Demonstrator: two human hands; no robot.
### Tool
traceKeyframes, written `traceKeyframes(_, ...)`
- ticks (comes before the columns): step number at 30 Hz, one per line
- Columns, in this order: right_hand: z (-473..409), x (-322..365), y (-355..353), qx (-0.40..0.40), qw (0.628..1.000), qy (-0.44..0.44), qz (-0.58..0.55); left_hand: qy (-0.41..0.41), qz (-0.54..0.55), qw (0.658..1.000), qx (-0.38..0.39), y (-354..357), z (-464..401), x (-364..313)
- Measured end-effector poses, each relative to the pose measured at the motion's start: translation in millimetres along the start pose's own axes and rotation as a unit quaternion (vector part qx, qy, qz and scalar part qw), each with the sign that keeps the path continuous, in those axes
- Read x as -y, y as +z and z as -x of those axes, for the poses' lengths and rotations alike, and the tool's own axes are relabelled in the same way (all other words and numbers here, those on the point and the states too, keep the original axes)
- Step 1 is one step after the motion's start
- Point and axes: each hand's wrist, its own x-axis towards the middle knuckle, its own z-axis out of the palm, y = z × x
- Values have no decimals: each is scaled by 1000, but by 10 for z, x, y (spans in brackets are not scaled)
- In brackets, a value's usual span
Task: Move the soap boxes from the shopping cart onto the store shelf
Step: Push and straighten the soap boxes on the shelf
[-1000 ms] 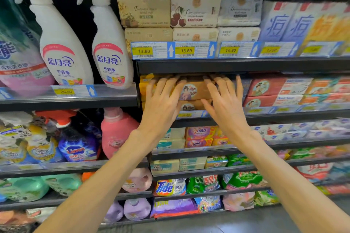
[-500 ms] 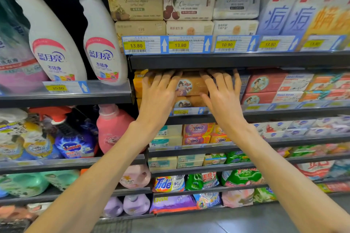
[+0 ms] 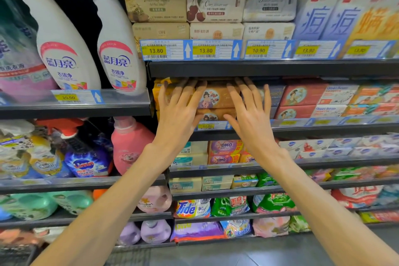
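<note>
Two orange-brown soap boxes with a round picture of a figure lie stacked on the second shelf, one on top of the other. My left hand lies flat against their left side, fingers straight and spread. My right hand lies flat against their right side, fingers straight too. The fingertips of both hands reach under the shelf above. Yellow soap boxes sit just left of my left hand, partly hidden by it.
Red soap boxes and white goat-soap boxes fill the same shelf to the right. Beige soap packs stand on the shelf above, over price tags. White spray bottles stand at left. A cart edge shows at bottom left.
Both hands stay flat on the stacked soap boxes. The view has shifted slightly, and the fingertips reach a little deeper under the upper shelf.
</note>
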Motion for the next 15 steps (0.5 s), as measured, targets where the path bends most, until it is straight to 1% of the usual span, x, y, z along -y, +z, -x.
traceKeyframes(10, -20, 22, -4, 9, 1000, 15, -18, -22, 11, 1000, 0, -39, -4, -33)
traceKeyframes(13, 112, 103, -71, -26, 998, 1, -57, -36, 61, 997, -42, -130, 257, -63)
traceKeyframes(15, 259, 219, -101, -54, 993, -42, -94, -20, 83, 995, -52, -149, 550, -82)
